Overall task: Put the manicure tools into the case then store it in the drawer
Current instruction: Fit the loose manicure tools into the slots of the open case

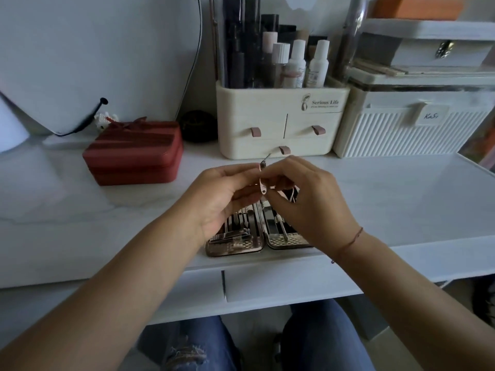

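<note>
Left hand (pixel 225 194) and right hand (pixel 308 199) are both pinching a pink nail clipper (pixel 263 180) above the open case (pixel 257 236) on the tabletop (pixel 401 196).

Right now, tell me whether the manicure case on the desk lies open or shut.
Open: the rose-gold metal manicure case lies spread flat, tools visible in both halves.

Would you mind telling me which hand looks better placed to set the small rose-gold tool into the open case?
Probably the right hand: it pinches the small rose-gold metal tool near its lower end, right above the open rose-gold-rimmed manicure case. The left hand holds it higher up.
</note>
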The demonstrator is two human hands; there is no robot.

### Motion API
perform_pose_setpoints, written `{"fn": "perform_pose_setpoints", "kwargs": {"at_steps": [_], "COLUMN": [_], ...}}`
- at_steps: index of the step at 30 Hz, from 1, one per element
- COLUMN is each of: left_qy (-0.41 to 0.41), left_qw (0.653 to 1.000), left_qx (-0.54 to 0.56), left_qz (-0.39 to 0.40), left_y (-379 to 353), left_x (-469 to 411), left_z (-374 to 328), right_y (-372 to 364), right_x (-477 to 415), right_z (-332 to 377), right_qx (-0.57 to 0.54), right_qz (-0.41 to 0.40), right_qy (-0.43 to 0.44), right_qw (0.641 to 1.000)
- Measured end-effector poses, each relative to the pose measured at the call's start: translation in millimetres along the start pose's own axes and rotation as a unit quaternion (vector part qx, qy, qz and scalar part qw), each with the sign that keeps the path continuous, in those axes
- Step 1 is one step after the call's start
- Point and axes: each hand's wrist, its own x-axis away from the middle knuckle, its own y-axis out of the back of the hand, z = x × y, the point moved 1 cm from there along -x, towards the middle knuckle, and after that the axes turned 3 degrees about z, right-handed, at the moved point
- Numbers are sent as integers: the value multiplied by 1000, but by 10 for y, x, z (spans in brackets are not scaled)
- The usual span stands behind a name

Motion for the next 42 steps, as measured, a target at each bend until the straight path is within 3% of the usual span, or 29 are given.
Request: {"fn": "perform_pose_setpoints", "kwargs": {"at_steps": [4,9,14,19,22,24,26,32,36,42], "left_qy": [2,-5,-8,-2,-71,-147,-170,-203,-192,-181], "left_qw": [1000,999,991,977,950,898,874,868,871,883], "left_qx": [16,-31,-131,-201,-303,-413,-450,-452,-451,-432], "left_qz": [-22,-29,20,75,39,-35,-71,-29,18,15], "left_y": [62,76,129,176,251,413,580,662,673,699], "left_x": [19,58,164,287,298,261,229,215,192,163], "left_z": [27,26,21,57,80,97,135,180,225,226], "right_y": [-34,56,171,179,151,156,158,50,1,-46], "right_x": [32,-8,-41,54,107,139,166,165,157,180], "right_z": [13,10,78,101,72,55,51,176,243,254], "right_qx": [-16,-81,-103,-152,-114,-78,-33,102,180,140], "right_qz": [45,21,174,215,226,215,186,118,127,141], "right_qy": [-5,-84,-74,-81,-80,-77,-65,-3,40,14], "right_qw": [999,993,976,961,964,971,980,988,975,980]}}
